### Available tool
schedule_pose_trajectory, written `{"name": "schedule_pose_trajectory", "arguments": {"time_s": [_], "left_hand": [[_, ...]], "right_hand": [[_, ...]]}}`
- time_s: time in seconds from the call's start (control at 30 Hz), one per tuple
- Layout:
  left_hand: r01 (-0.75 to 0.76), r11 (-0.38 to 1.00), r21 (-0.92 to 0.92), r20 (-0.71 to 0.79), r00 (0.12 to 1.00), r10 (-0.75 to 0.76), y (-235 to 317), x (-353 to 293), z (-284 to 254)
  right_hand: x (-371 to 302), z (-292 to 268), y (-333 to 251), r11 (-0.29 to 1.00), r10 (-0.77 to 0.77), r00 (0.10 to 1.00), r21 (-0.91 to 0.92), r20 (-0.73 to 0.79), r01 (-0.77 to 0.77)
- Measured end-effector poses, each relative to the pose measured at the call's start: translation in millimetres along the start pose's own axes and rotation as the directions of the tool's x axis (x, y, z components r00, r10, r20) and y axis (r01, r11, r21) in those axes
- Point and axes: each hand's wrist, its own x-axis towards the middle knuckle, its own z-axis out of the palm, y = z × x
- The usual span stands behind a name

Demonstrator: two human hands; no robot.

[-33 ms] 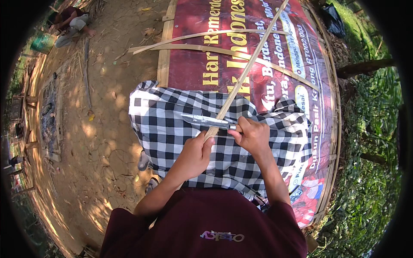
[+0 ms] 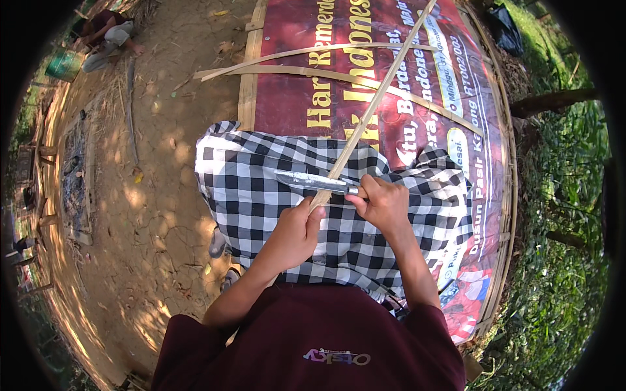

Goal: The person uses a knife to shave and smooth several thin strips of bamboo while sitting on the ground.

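Note:
Over my lap lies a black-and-white checked cloth (image 2: 261, 225). My left hand (image 2: 295, 236) is closed around the near end of a long, pale bamboo strip (image 2: 365, 122), which slants up and away to the right. My right hand (image 2: 381, 203) grips a knife (image 2: 306, 180) by its handle, mostly hidden in the fingers. The knife's whitish, worn blade points left and crosses the strip just beyond my left hand. Whether the edge bites into the strip, I cannot tell.
Two loose bamboo strips (image 2: 293, 70) lie across a red printed banner (image 2: 280, 107) on a bamboo-edged platform. Bare cracked soil (image 2: 176, 195) stretches left, with a stick (image 2: 132, 111). A person (image 2: 114, 36) crouches far left by a green bucket (image 2: 64, 64). Plants (image 2: 570, 169) grow right.

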Motion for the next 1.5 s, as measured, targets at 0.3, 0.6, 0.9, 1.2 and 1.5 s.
{"name": "schedule_pose_trajectory", "arguments": {"time_s": [0.3, 0.6, 0.9, 1.2, 1.5], "left_hand": [[0.073, 0.991, -0.114, 0.09, 0.994, -0.063, -10, -3, -4], [0.192, 0.926, -0.326, 0.219, 0.968, -0.124, -9, -21, -10], [0.152, 0.961, -0.23, 0.137, 0.983, -0.122, -11, -14, 4], [-0.057, 0.998, 0.034, -0.008, 0.998, 0.058, -20, -17, 18], [0.164, 0.974, -0.159, 0.135, 0.98, -0.143, -7, -17, 1]], "right_hand": [[-5, -2, 10, 0.999, -0.017, 1.0, -0.029, 0.001, 0.017], [-21, -41, 33, 0.991, 0.12, 0.99, 0.075, -0.078, -0.114], [-14, -22, -17, 0.969, 0.059, 0.996, 0.236, 0.073, -0.075], [-13, -9, -13, 0.991, 0.036, 0.995, 0.125, 0.098, -0.048], [-13, -1, 50, 0.932, 0.348, 0.931, -0.065, -0.109, -0.356]]}}
